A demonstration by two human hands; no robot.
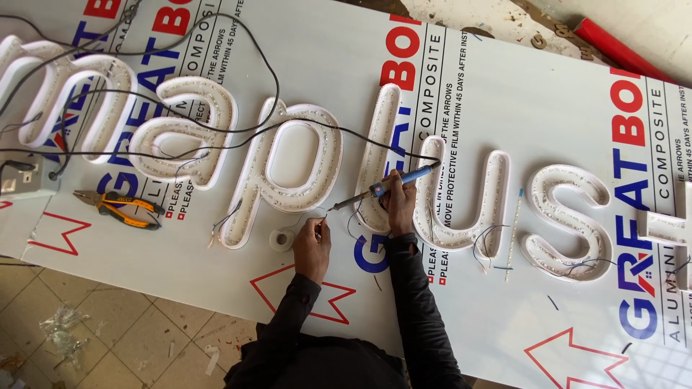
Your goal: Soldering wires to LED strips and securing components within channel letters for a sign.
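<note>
While I watched from the head camera, the blue-handled soldering iron lay slanted across the white sign panel, its metal tip pointing down-left toward the foot of the letter p. My right hand was closed around the iron's handle, resting over the lower part of the letter l. My left hand sat just beside the tip, fingers pinched together on what looked like a thin wire; it was too fine for me to be sure. A small white roll of tape lay touching the bottom of the p, just left of that hand. The iron's dark cord trailed away up and left across the channel letters, which carried strips of small LEDs along their inner walls. Farther right stood the letters u and s, with loose wire ends beside them. Well to the left, orange-handled pliers lay on the panel, near a grey socket box at the edge. A red tube lay beyond the panel's far corner, and tiled floor showed below.
</note>
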